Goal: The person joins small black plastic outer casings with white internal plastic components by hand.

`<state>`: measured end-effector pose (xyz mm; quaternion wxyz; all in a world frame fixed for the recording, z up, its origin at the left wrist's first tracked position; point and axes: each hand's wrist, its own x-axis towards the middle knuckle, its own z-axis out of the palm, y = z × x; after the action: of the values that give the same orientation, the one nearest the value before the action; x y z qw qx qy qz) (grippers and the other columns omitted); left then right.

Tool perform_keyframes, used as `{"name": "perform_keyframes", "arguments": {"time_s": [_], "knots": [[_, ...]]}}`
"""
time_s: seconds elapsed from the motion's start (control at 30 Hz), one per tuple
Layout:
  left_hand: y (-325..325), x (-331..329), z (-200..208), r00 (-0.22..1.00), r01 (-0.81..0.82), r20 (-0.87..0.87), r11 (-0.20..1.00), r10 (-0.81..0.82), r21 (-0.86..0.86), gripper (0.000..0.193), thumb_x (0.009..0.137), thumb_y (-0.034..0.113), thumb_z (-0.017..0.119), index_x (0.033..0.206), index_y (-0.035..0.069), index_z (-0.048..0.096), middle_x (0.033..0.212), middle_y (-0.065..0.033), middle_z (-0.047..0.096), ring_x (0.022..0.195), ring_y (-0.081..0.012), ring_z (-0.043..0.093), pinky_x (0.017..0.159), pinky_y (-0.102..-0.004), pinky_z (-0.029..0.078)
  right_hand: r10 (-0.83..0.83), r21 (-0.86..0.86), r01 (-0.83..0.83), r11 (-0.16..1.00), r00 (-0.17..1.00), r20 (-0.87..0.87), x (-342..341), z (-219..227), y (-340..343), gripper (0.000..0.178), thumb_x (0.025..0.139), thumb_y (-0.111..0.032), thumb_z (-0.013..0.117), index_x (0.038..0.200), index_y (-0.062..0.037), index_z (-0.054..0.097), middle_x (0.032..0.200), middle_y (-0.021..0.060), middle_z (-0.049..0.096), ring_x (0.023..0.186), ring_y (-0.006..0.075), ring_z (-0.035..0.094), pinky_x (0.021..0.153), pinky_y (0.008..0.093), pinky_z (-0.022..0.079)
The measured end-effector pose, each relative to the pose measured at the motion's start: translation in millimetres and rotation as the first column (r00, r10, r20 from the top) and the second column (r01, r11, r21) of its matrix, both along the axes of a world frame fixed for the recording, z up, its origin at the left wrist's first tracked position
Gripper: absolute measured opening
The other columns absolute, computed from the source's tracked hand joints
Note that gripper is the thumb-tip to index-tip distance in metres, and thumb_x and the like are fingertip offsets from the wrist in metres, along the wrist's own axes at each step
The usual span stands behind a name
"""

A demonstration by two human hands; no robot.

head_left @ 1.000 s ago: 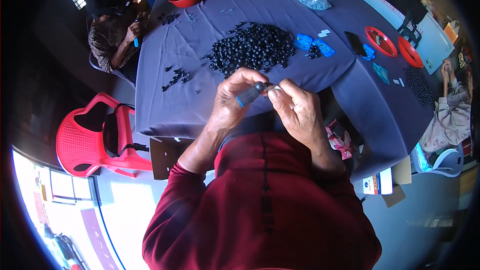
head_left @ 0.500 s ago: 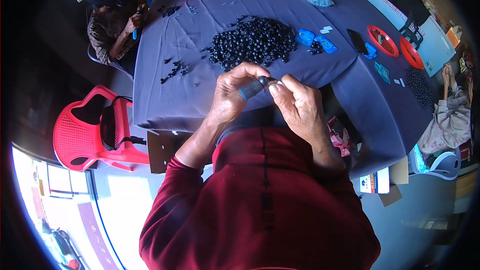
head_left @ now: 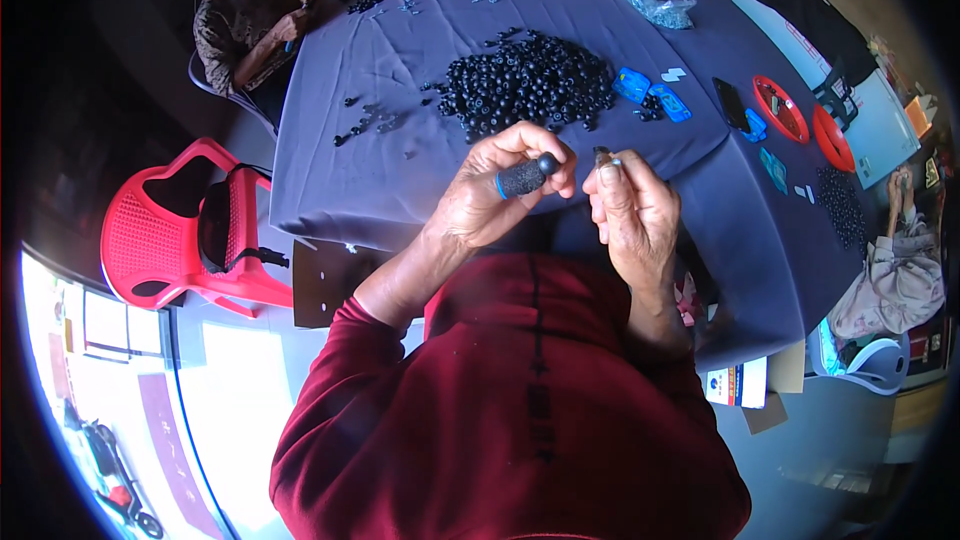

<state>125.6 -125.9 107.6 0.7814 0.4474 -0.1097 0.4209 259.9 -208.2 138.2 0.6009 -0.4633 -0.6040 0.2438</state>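
Your left hand (head_left: pixel 480 195) pinches a black bead (head_left: pixel 548 163); your right hand (head_left: pixel 635 205), apart, pinches a small dark piece (head_left: pixel 601 154), the two unjoined. A bead pile (head_left: pixel 530 80) lies beyond; finished ones can't be told.

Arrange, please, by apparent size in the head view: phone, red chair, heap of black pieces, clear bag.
Largest to smallest:
1. red chair
2. heap of black pieces
3. clear bag
4. phone
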Motion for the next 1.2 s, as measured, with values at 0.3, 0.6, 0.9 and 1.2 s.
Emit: {"name": "perform_keyframes", "arguments": {"time_s": [0.3, 0.6, 0.9, 1.2], "knots": [[-5.0, 3.2, -4.2, 0.987, -0.129, -0.084, 0.986, 0.139, 0.108, 0.016, 0.081, 0.005, 0.057, 0.095, -0.001, 0.055, 0.089, -0.0083, 0.056, 0.084, -0.014, 0.053, 0.078, -0.0279, 0.043, -0.064, 0.185, 0.035, 0.982, 0.986, 0.153, -4.5, -0.9, 2.1, 0.031, 0.087, -0.028, 0.053, 0.07, -0.0027, 0.049, 0.054, -0.0021, 0.044, 0.049, 0.0043, 0.038, 0.044, 0.0211, 0.031], [-2.2, 2.2, -2.6, 0.957, -0.237, -0.11, 0.944, 0.267, 0.231, 0.014, 0.079, 0.003, 0.057, 0.093, -0.001, 0.056, 0.092, -0.0057, 0.056, 0.086, -0.0128, 0.053, 0.08, -0.0275, 0.042, 0.075, 0.004, -0.075, 0.997, 0.995, 0.065, 3.5, -4.4, 6.5, 0.026, 0.084, -0.021, 0.059, 0.069, -0.0039, 0.046, 0.054, -0.0043, 0.041, 0.05, 0.0014, 0.035, 0.042, 0.0195, 0.028], [-1.6, 5.0, -1.3, 0.997, 0.075, 0.035, 0.977, -0.07, -0.198, 0.025, 0.082, 0.015, 0.057, 0.103, 0.002, 0.054, 0.083, -0.0067, 0.054, 0.081, -0.0157, 0.051, 0.076, -0.029, 0.042, 0.105, -0.017, -0.105, 0.994, 0.993, 0.044, 0.9, -6.3, 5.3, 0.025, 0.087, -0.025, 0.054, 0.074, -0.0038, 0.051, 0.053, -0.004, 0.043, 0.044, 0.0003, 0.035, 0.039, 0.0176, 0.028], [12.0, -1.6, -7.4, 0.989, 0.145, 0.033, 0.974, -0.142, -0.174, 0.03, 0.081, 0.02, 0.059, 0.104, 0.001, 0.052, 0.083, -0.0094, 0.057, 0.078, -0.0194, 0.054, 0.074, -0.0332, 0.044, 0.135, -0.028, -0.134, 0.991, 0.991, 0.015, -2.7, -2.2, 3.5, 0.026, 0.088, -0.026, 0.05, 0.076, -0.0029, 0.052, 0.054, -0.0024, 0.045, 0.044, 0.0011, 0.038, 0.039, 0.0166, 0.03]]}}
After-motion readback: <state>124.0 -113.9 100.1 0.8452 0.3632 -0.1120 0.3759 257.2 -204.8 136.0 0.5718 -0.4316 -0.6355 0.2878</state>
